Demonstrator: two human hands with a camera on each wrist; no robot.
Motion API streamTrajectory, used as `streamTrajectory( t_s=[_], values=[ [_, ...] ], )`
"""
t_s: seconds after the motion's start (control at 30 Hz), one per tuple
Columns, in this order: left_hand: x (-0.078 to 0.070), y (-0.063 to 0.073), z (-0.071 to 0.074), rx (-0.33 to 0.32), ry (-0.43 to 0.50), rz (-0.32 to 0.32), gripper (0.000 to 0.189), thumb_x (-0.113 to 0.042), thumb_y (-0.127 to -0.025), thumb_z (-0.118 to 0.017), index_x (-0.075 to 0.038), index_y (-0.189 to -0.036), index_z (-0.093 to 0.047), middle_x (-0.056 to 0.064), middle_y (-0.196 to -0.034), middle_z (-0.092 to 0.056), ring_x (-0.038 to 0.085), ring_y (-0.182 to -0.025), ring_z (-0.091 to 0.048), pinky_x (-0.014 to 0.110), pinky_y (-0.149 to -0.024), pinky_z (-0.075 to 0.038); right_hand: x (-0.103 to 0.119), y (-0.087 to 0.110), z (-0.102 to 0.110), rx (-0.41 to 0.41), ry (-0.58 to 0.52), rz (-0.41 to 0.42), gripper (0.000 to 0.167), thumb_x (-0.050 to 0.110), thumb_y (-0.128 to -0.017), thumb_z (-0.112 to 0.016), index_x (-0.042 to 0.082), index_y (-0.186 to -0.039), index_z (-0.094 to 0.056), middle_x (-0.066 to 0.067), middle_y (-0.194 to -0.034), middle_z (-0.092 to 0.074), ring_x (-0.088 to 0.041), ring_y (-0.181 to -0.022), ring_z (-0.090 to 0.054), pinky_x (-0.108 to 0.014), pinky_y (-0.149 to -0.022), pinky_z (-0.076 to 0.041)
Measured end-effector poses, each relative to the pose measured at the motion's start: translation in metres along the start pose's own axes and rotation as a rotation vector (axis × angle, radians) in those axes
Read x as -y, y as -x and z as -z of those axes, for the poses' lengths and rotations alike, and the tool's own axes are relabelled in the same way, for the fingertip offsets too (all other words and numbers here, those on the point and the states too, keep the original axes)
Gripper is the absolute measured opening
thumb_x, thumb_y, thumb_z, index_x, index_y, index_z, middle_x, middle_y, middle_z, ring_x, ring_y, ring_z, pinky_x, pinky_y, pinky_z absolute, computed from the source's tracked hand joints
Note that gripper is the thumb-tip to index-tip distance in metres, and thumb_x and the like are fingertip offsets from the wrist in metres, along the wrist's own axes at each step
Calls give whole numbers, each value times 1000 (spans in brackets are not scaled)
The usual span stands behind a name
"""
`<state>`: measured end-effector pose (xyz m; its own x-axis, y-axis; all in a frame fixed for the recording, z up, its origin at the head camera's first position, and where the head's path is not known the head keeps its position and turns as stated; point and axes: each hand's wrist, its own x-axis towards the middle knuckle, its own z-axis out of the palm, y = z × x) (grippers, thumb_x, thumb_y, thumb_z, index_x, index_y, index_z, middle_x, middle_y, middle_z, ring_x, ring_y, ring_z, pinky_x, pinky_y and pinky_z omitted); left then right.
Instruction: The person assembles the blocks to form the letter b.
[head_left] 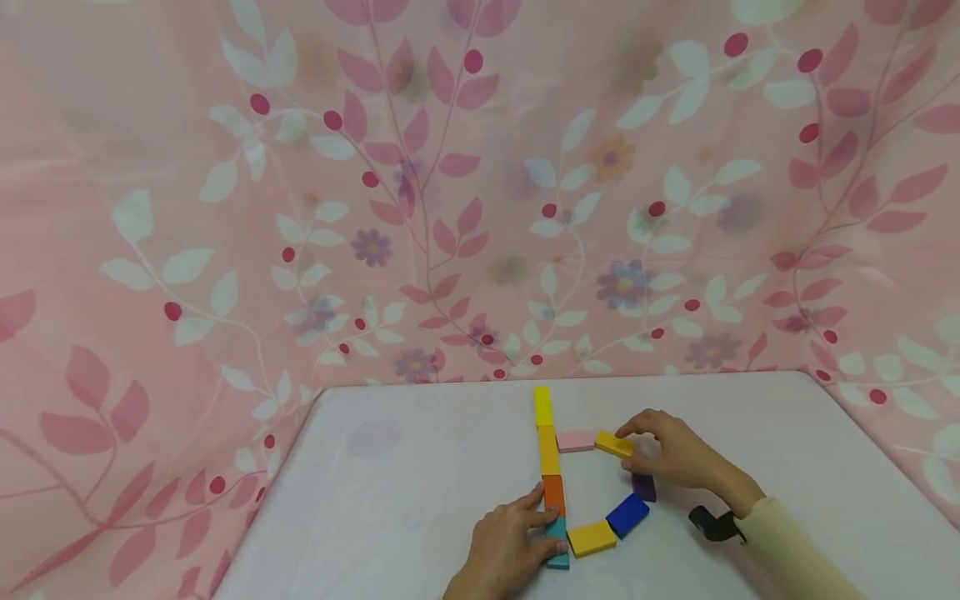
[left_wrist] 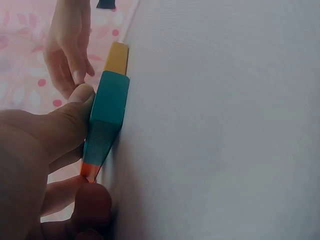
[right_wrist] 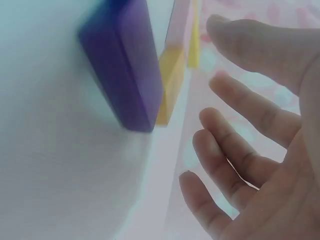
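Observation:
A straight column of blocks runs down the white table: bright yellow (head_left: 543, 407), yellow-orange (head_left: 550, 451), orange (head_left: 553, 496) and teal (head_left: 557, 561). My left hand (head_left: 504, 542) rests along its lower left, thumb on the teal block and fingertips by the orange one. Right of the column, a curve of blocks bulges outward: pink (head_left: 576, 442), yellow (head_left: 613, 443), purple (head_left: 643, 487), blue (head_left: 627, 515) and another yellow (head_left: 592, 538). My right hand (head_left: 671, 452) hovers around the curve's upper right corner. In the right wrist view its fingers are loosely spread, apart from the purple block (right_wrist: 122, 65).
The white table (head_left: 390, 492) extends to both sides of the blocks. A pink floral cloth (head_left: 480, 208) hangs behind its far edge. A black wrist-worn device (head_left: 716, 523) sits at my right cuff.

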<state>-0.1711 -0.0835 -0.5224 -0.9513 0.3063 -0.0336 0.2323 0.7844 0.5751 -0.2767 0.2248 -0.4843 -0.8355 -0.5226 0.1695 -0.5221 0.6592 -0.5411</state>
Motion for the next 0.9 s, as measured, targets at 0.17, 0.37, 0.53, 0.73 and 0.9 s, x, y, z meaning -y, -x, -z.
streamTrajectory(
  t_s=[0.17, 0.37, 0.53, 0.73, 0.9],
  values=[
    [0, 0, 1, 3, 2, 4, 52, -58, -84, -83, -33, -129, -77, 0, -154, -60, 30, -131, -68, 51, -89, -62, 23, 20, -3, 57, 11, 27, 36, 40, -87, -89, 23, -116, -76, 7, -114, -66, -22, -109, -62, -45, -94, -55],
    [1, 0, 1, 1, -5, -6, 53, -58, -84, -82, -32, -130, -76, 1, -154, -60, 30, -130, -68, 51, -89, -62, 44, 31, -18, 164, 37, 106, 45, 56, -80, -90, 33, -116, -77, 12, -120, -61, -14, -109, -53, -37, -94, -54],
    [1, -1, 0, 19, 11, 4, 53, -59, -85, -82, -32, -130, -76, 0, -155, -60, 30, -131, -68, 51, -89, -62, 50, 32, -30, 234, 81, 118, 39, 59, -77, -90, 41, -109, -78, 14, -119, -62, -15, -110, -55, -43, -95, -55],
    [1, -1, 0, 31, 32, 14, 53, -57, -85, -82, -31, -130, -76, 2, -154, -60, 30, -132, -66, 51, -90, -62, 49, 31, -38, 264, 80, 104, 32, 56, -79, -90, 42, -106, -79, 15, -116, -64, -10, -108, -54, -39, -93, -56],
    [1, -1, 1, 20, 24, 6, 53, -58, -85, -82, -31, -129, -77, 1, -154, -60, 29, -131, -67, 50, -89, -63, 49, 30, -40, 257, 94, 101, 33, 59, -79, -89, 40, -104, -80, 16, -115, -64, -8, -106, -53, -37, -93, -57]
  ],
)
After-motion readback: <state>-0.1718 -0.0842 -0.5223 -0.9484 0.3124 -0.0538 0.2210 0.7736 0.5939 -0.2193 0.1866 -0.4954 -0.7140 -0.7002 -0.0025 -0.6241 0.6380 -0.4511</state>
